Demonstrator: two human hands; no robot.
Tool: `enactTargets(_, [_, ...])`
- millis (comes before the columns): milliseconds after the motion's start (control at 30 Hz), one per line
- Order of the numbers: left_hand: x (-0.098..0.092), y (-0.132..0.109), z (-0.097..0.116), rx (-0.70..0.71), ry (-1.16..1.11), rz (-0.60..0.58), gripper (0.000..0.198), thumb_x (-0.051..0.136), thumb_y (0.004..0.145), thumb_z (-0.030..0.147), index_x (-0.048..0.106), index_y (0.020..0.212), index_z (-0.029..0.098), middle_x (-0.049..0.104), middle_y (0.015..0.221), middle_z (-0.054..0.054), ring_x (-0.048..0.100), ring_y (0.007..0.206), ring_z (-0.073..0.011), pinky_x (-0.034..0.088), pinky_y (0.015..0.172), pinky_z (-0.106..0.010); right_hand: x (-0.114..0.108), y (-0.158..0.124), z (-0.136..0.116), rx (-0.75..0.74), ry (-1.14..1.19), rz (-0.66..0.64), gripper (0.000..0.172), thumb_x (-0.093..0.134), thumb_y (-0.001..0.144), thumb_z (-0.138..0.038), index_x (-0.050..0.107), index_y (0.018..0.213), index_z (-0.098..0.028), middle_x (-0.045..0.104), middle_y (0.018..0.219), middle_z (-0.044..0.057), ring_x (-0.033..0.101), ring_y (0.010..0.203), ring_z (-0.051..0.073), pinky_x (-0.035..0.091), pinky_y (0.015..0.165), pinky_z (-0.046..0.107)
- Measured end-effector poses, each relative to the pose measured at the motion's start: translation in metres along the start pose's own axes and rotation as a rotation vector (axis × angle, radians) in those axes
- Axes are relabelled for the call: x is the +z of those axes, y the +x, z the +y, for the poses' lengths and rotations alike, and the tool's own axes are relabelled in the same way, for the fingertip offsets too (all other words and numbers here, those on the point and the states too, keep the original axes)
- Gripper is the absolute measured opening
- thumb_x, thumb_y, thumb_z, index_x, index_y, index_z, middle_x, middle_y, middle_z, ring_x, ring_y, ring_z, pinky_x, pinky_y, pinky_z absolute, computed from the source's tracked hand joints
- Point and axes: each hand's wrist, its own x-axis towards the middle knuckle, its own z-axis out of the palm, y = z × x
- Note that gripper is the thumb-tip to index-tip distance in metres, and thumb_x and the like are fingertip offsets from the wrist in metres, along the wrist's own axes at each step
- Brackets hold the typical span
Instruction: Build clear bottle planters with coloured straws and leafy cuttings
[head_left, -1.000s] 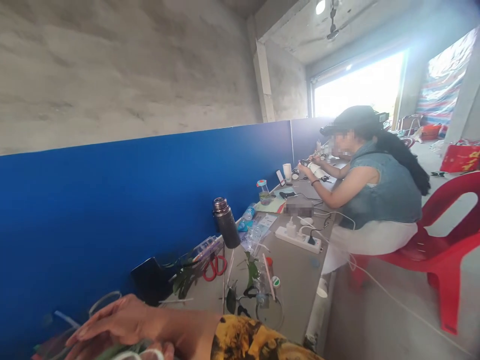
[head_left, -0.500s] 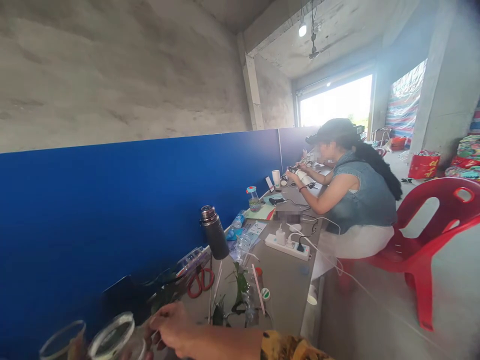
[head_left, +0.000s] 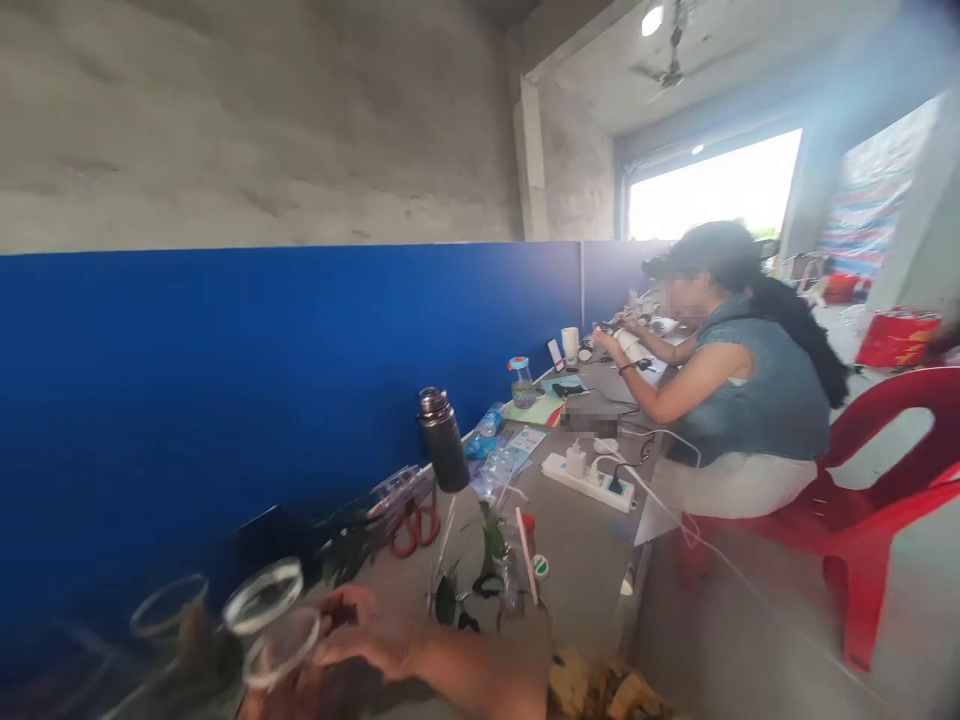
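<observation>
The glass jar (head_left: 281,650) was at the lower left, over the near end of the table (head_left: 585,540). It looked empty, so little seemed done with it. Its mouth pointed up and toward the camera, with the long axis tilted. The right hand (head_left: 360,640) had its fingers curled on the jar's side. The left hand (head_left: 300,695) below was too blurred to tell. A second jar (head_left: 262,595) stood just beside, with green leaves (head_left: 487,545) and red scissors (head_left: 409,525) farther along.
</observation>
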Motion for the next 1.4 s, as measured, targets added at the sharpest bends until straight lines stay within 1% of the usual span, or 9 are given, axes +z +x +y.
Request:
enactTargets(167, [-0.012,-0.012,0.002,0.023,-0.031,0.067,0.046,0.068,0.087,0.025,0.069,0.133,0.025,0.078,0.122,-0.009,0.069,0.125,-0.0279,0.063,0.098,-0.034,0.007,-0.017,0.006,-0.082,-0.168,0.092,0.060,0.090,0.063,-0.036,0.067,0.117,-0.022,0.067,0.107,0.000,0.063,0.098,0.018,0.049,0.086,0.031])
enactTargets(267, [-0.012,-0.015,-0.001,0.062,-0.101,-0.010,0.050,0.073,0.083,0.018,0.069,0.132,0.022,0.078,0.121,-0.011,0.075,0.113,-0.0258,0.065,0.088,-0.028,0.007,-0.019,0.007,-0.131,-0.149,0.052,0.064,0.090,0.064,-0.037,0.064,0.120,-0.022,0.067,0.110,0.001,0.063,0.103,0.020,0.050,0.084,0.031])
enactTargets(433, [-0.014,-0.011,-0.008,0.141,-0.137,-0.154,0.063,0.089,0.069,0.019,0.070,0.129,0.023,0.079,0.118,-0.010,0.078,0.105,-0.0266,0.065,0.089,-0.030,0.004,-0.018,0.010,-0.144,-0.211,0.026,0.057,0.090,0.066,-0.039,0.065,0.115,-0.022,0.068,0.106,0.000,0.063,0.089,0.017,0.050,0.076,0.030])
enactTargets(600, [-0.030,-0.002,-0.006,0.120,-0.236,-0.117,0.042,0.074,0.090,0.023,0.069,0.132,0.021,0.080,0.117,-0.010,0.078,0.102,-0.0254,0.066,0.085,-0.029,0.004,-0.018,0.013,-0.199,-0.264,0.042,0.060,0.082,0.076,-0.037,0.061,0.130,-0.023,0.068,0.121,0.005,0.065,0.101,0.019,0.052,0.078,0.029])
enactTargets(700, [-0.037,0.001,-0.004,0.066,-0.302,-0.094,0.030,0.058,0.101,0.022,0.071,0.128,0.019,0.079,0.118,-0.011,0.078,0.104,-0.0237,0.065,0.085,-0.028,0.000,-0.020,0.009,-0.262,-0.474,0.098,0.026,0.068,0.090,-0.040,0.071,0.106,-0.019,0.073,0.103,0.005,0.066,0.093,0.019,0.051,0.079,0.029])
enactTargets(833, [-0.039,0.000,-0.007,0.021,-0.302,-0.144,0.025,0.056,0.103,0.027,0.074,0.118,0.018,0.078,0.120,-0.014,0.076,0.107,-0.0248,0.065,0.088,-0.034,-0.008,-0.019,0.008,-0.247,-0.805,0.142,0.037,0.056,0.100,-0.040,0.070,0.074,-0.018,0.068,0.069,0.002,0.063,0.071,0.017,0.047,0.070,0.027])
enactTargets(1033, [-0.031,-0.004,-0.009,0.035,-0.272,-0.129,0.018,0.063,0.100,0.028,0.075,0.106,0.015,0.080,0.113,-0.013,0.075,0.110,-0.0265,0.063,0.091,-0.036,-0.009,-0.018,0.014,-0.267,-0.916,0.152,0.025,0.055,0.096,-0.018,0.074,0.113,-0.019,0.079,0.105,0.007,0.072,0.092,0.019,0.050,0.081,0.026])
enactTargets(1167, [-0.027,-0.005,-0.009,0.047,-0.287,-0.060,0.016,0.061,0.100,0.021,0.073,0.109,0.014,0.080,0.106,-0.012,0.077,0.102,-0.0251,0.065,0.086,-0.036,-0.010,-0.021,0.006,-0.116,-1.163,0.161,0.023,0.056,0.097,-0.022,0.077,0.107,-0.020,0.081,0.104,0.008,0.074,0.096,0.022,0.049,0.081,0.028])
enactTargets(1400, [-0.022,-0.009,-0.007,0.024,-0.299,-0.054,0.022,0.054,0.104,0.026,0.072,0.103,0.014,0.080,0.100,-0.012,0.078,0.093,-0.0238,0.065,0.082,-0.037,-0.001,-0.028,0.009,-0.018,-1.452,-0.012,0.032,0.049,0.103,-0.034,0.079,0.102,-0.022,0.081,0.103,0.010,0.075,0.094,0.022,0.045,0.074,0.027])
